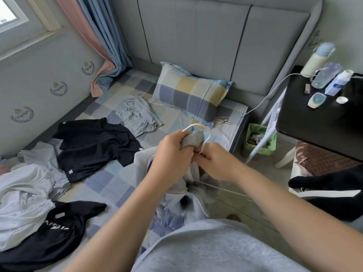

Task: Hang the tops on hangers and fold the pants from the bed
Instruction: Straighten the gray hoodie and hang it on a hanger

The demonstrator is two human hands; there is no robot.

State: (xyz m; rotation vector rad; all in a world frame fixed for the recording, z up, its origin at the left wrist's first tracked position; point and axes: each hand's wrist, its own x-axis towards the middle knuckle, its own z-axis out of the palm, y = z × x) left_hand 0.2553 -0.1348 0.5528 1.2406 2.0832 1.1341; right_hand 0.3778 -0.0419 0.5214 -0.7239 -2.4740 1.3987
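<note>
Step in hand: fitting the grey top onto the white hanger, centre of the frame, above the near edge of the bed.
Left hand: clenched round a bunched wad of the grey top just under the hanger's hook.
Right hand: fingers curled at the base of the hook, apparently pinching the hanger there; motion blur hides the exact grip.
Grey top: mostly hanging below both hands toward the lower centre, its shoulders not visibly seated on the hanger.
Waiting on the bed: black T-shirt centre left, pale grey garment beside the pillow, white garment and a black garment at lower left.
Risk: the bunched fabric could jam at the hook, so a hard tug might stretch the neckline.
Risk: if only one shoulder seats, the top would likely slide off once released.
Risk: the trailing hem could drag over the bed's edge.
</note>
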